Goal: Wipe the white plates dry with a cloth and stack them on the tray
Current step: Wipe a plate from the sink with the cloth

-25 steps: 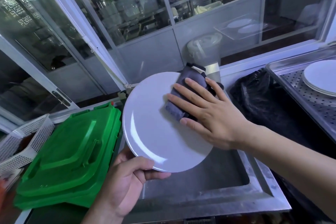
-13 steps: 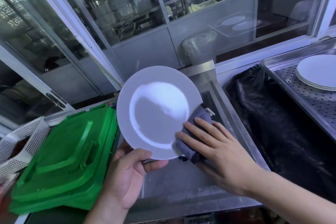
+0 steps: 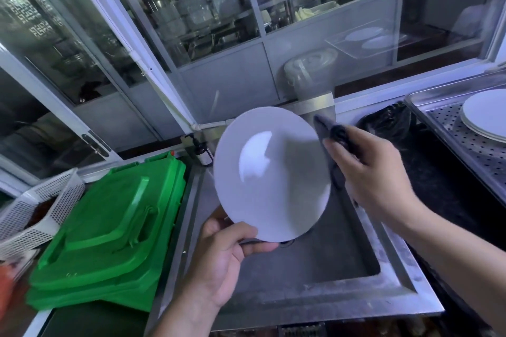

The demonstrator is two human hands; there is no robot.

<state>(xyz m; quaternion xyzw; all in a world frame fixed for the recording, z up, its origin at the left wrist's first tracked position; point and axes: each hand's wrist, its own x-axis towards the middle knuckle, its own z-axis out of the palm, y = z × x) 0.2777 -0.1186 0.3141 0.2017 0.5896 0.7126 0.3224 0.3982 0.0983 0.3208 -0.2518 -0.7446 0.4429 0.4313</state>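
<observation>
A white plate [image 3: 272, 175] is held tilted at the centre of the frame, above a steel sink [image 3: 306, 282]. Its lower rim is pinched by the left hand [image 3: 221, 254], thumb curled over the front. At the plate's right edge a dark grey cloth [image 3: 328, 131] is gripped by the right hand [image 3: 375, 175], fingers curled round it. A stack of white plates [image 3: 484, 115] is seen on the perforated tray [image 3: 465, 150] at the right edge. Green lids [image 3: 109, 232] are piled at lower left, beside a white basket [image 3: 35, 210]; a black bag [image 3: 388, 123] is seen between sink and tray.
</observation>
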